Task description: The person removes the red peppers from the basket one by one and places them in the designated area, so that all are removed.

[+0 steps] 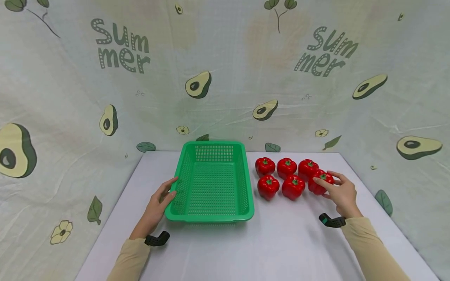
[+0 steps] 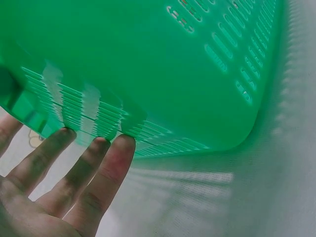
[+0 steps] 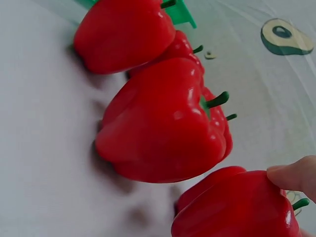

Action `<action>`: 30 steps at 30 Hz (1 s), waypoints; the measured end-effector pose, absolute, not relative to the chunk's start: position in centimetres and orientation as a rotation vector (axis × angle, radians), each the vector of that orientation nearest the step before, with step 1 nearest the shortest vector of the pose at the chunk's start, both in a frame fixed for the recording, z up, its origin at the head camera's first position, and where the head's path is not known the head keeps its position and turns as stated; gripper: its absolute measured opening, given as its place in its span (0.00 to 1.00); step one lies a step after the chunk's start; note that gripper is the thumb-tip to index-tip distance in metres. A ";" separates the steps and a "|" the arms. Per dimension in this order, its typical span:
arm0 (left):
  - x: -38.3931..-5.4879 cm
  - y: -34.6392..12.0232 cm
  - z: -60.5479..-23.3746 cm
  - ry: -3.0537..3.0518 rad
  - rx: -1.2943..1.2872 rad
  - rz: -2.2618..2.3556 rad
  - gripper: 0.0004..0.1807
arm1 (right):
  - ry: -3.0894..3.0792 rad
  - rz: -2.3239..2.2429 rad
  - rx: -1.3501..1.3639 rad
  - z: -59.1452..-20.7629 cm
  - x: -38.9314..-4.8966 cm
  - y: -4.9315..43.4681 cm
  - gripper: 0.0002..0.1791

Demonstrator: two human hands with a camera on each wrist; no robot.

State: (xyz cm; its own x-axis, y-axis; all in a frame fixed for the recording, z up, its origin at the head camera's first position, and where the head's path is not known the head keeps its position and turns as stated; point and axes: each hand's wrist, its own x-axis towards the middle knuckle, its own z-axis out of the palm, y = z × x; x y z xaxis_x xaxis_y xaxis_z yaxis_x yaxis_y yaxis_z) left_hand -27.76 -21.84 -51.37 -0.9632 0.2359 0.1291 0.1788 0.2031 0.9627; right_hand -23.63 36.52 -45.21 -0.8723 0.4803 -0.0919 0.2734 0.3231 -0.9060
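Observation:
My left hand (image 1: 158, 203) is at the left side of a green plastic basket (image 1: 249, 195), with its fingers (image 2: 101, 182) fairly straight against the slotted outer wall. At the right end of a group of red bell peppers, my right hand (image 1: 342, 193) grips one bell pepper (image 1: 318, 183) between thumb and fingers. In the right wrist view, the thumb (image 3: 296, 175) lies on top of that pepper beside its green stem. Another bell pepper (image 3: 163, 123) sits close by, toward the basket.
More red bell peppers stand in two rows right of the basket, including one (image 1: 268, 187) at the front left and one (image 1: 265, 166) behind it. They rest on a white table (image 1: 211, 253). A printed cloth (image 1: 225, 70) hangs behind and at both sides.

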 end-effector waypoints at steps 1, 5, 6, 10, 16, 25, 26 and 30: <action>-27.7 -21.9 -51.4 2.401 0.415 1.908 0.27 | -2.393 1.582 -0.700 -45.4 -23.6 36.5 0.53; -27.6 -21.9 -51.5 2.404 0.415 1.902 0.27 | -2.393 1.604 -0.723 -46.1 -23.4 36.5 0.53; -27.6 -21.9 -51.5 2.400 0.415 1.903 0.28 | -2.394 1.607 -0.724 -46.3 -23.3 36.5 0.53; -27.6 -21.9 -51.5 2.400 0.420 1.908 0.28 | -2.388 1.603 -0.724 -46.7 -23.3 36.4 0.52; -27.9 -21.8 -51.5 2.407 0.414 1.907 0.27 | -2.392 1.606 -0.752 -47.3 -23.1 36.3 0.51; -27.8 -21.8 -51.6 2.390 0.406 1.912 0.28 | -2.387 1.600 -0.789 -47.6 -23.1 36.2 0.53; -27.9 -21.9 -51.6 2.391 0.404 1.909 0.27 | -2.387 1.599 -0.796 -47.6 -23.1 36.2 0.53; -28.0 -21.9 -51.3 2.399 0.415 1.901 0.28 | -2.381 1.600 -0.799 -47.5 -23.1 36.3 0.54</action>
State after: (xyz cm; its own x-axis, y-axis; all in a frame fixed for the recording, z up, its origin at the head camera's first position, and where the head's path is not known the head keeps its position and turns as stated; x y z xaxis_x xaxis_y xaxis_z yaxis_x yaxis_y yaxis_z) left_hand -28.00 -21.92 -51.33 -0.9626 0.2408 0.1246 0.1763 0.2070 0.9623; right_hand -23.07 36.28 -47.54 -0.8437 0.5136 -0.1560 0.3387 0.2838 -0.8971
